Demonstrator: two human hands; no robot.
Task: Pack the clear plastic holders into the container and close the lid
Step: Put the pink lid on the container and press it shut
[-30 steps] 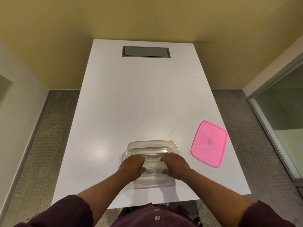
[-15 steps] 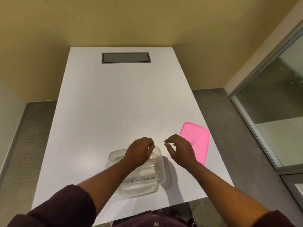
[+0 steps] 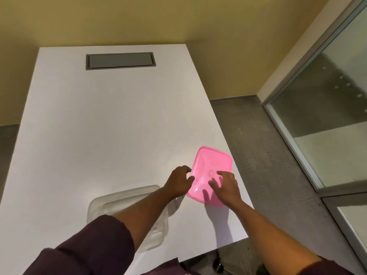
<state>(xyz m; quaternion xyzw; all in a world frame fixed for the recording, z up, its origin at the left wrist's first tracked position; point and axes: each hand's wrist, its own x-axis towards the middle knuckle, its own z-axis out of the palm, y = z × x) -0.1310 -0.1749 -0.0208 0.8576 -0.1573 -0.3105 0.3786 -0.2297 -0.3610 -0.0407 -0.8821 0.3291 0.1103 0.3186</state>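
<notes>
Glossy pink lid (image 3: 213, 169), rounded rectangle with a small round boss, tilted near the right edge of the smooth white table (image 3: 99, 126). Left hand (image 3: 179, 182) curled at its left rim, fingers apparently touching; right hand (image 3: 225, 186) spread loosely over it, grip unclear. Clear plastic container (image 3: 127, 197) down left, partly hidden under the left forearm, contents unreadable. Grey hatch (image 3: 120, 60) at the far end.

Surface finishes recorded.
A glossy, smooth pink plastic lid (image 3: 212, 171) is noted; a clear, faintly clouded plastic container (image 3: 127, 201) is seen on a smooth matt white table (image 3: 99, 126). Matt grey carpet (image 3: 248, 135) and dark cloth sleeves (image 3: 95, 247) are observed.
</notes>
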